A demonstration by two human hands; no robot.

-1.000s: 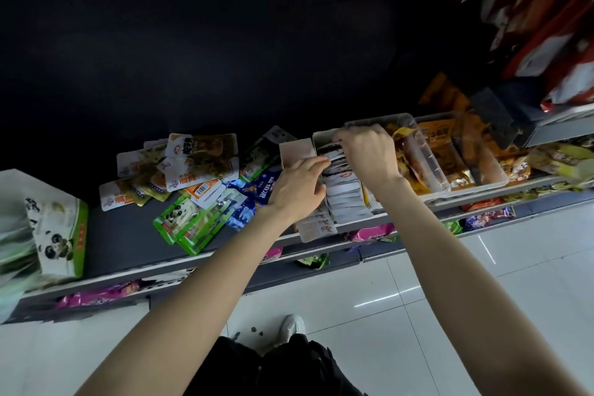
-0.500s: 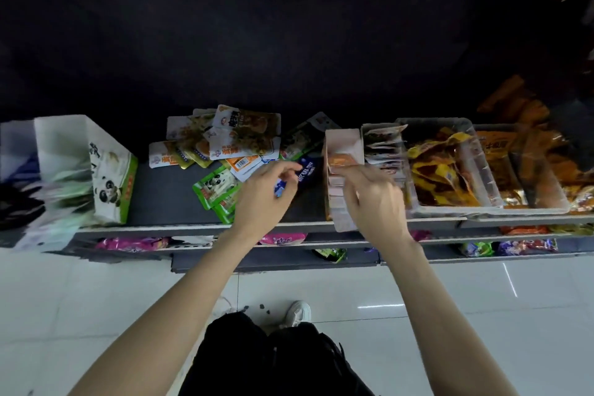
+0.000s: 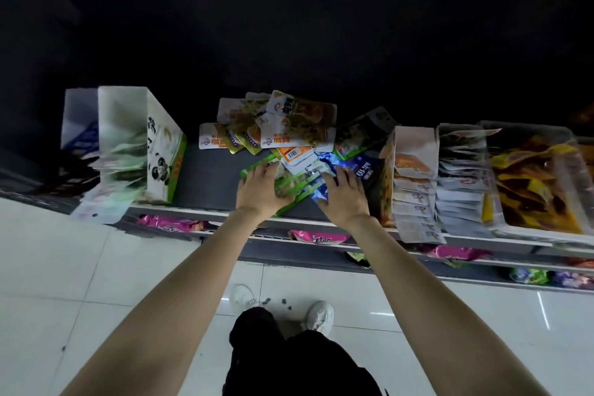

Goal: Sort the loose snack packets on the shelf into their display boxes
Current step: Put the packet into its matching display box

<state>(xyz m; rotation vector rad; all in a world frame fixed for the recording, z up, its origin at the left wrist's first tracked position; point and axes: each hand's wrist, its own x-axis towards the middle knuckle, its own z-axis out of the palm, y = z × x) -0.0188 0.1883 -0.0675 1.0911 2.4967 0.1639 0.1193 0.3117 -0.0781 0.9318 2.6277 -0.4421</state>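
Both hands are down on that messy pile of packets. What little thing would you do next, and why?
Probably close the left hand on the green packets under it and lift them toward the panda box at the left, which shows the same green. The right hand rests on a blue packet, so it could hold the pile steady meanwhile.

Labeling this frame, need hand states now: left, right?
Left hand: open, fingers spread flat on the green packets.
Right hand: open, fingers spread flat on the blue packets. Neither grips anything.
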